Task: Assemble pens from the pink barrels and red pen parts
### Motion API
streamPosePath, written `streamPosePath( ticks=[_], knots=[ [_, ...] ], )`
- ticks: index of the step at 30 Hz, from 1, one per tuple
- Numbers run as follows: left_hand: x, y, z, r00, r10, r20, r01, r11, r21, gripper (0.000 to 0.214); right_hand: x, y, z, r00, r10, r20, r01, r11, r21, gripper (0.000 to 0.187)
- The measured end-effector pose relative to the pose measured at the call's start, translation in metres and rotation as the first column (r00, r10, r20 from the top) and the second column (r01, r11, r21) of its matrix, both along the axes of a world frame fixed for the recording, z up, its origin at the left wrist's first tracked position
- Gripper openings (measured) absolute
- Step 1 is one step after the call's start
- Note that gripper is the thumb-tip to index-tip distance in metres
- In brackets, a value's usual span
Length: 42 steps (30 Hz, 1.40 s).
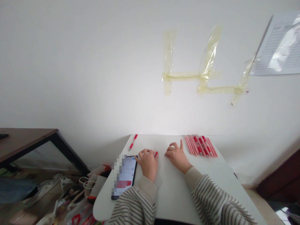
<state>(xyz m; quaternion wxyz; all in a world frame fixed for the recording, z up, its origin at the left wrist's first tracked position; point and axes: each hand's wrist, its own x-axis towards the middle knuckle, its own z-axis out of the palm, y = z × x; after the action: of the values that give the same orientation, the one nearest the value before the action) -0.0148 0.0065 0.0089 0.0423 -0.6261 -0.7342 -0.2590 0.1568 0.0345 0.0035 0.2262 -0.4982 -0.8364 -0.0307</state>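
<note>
My left hand point(148, 162) rests on the white table point(173, 193) with its fingers curled over a red pen point(156, 154), whose tip pokes out on the right. My right hand point(177, 155) lies just beside it, fingers loosely bent and the index finger raised, holding nothing. Several pink and red pens point(201, 146) lie in a row to the right of that hand. A single red pen point(132, 142) lies at the table's far left edge. Both sleeves are striped.
A phone point(125, 176) with a lit screen lies left of my left hand. A dark desk point(25, 142) stands at left above bags and clutter point(61, 200) on the floor. Tape strips point(201, 75) and a sheet of paper point(278, 47) hang on the wall.
</note>
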Motion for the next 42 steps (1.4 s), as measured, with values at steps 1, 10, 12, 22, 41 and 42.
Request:
streamPosePath(
  ticks=[1,10,12,22,41,42],
  knots=[
    [0.0,0.0,0.0,1.0,-0.003,-0.005,0.003,1.0,0.002,0.021,0.0,0.001,0.001,1.0,0.002,0.009,-0.002,1.0,0.004,0.017],
    [0.002,-0.002,0.0,0.998,-0.05,-0.028,0.051,0.999,0.018,0.019,0.009,0.005,0.005,0.995,-0.062,-0.082,0.068,0.994,0.08,0.018],
    [0.002,-0.002,0.0,0.998,-0.061,-0.025,0.061,0.998,0.015,0.018,0.013,0.004,0.004,0.991,-0.092,-0.099,0.101,0.991,0.086,0.023],
    [0.004,-0.002,-0.001,0.994,-0.102,-0.029,0.102,0.994,0.029,0.02,0.023,0.005,-0.011,0.957,-0.095,-0.275,0.094,0.995,-0.015,0.019],
    [0.005,-0.005,0.002,0.995,-0.101,-0.012,0.101,0.994,0.042,0.019,0.011,0.006,-0.01,0.971,-0.175,-0.165,0.166,0.984,-0.064,0.008],
    [0.006,-0.005,0.002,0.995,-0.101,-0.012,0.102,0.994,0.04,0.018,0.011,0.006,-0.01,0.97,-0.181,-0.162,0.173,0.983,-0.065,0.009]
  ],
)
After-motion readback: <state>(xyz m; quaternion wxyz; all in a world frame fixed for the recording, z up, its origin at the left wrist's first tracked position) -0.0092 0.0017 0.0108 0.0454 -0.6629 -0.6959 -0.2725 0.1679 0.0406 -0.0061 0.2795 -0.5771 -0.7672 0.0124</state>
